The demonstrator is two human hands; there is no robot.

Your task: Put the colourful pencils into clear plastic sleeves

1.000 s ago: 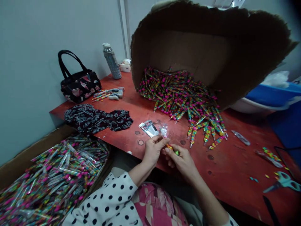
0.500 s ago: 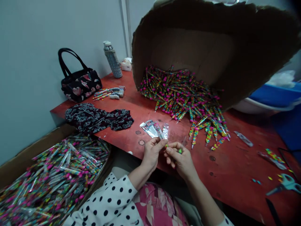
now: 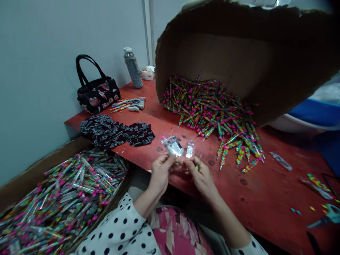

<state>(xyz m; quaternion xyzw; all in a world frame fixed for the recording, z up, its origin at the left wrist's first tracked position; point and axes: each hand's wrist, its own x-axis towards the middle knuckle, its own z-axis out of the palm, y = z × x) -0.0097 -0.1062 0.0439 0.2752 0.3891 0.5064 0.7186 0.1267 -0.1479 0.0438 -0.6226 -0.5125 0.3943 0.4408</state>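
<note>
My left hand is closed in a pinch above the table's front edge. A clear plastic sleeve with a pink tip at its far end seems to reach out from its fingers; blur hides the detail. Close beside it, my right hand is also closed, with a small green piece showing between the fingers. The fingertips of both hands nearly meet. Just beyond them lie printed silver packets and a narrow silver wrapper on the red table.
A large tipped cardboard box spills multicoloured pencils with pink ends. At lower left, another box holds many wrapped pencils. Dark patterned cloth, a handbag, a flask and scissors lie around.
My hands have moved slightly apart, the left one leftward. The orange and yellow piece seen earlier between them no longer shows. The camera view has shifted a little left.
</note>
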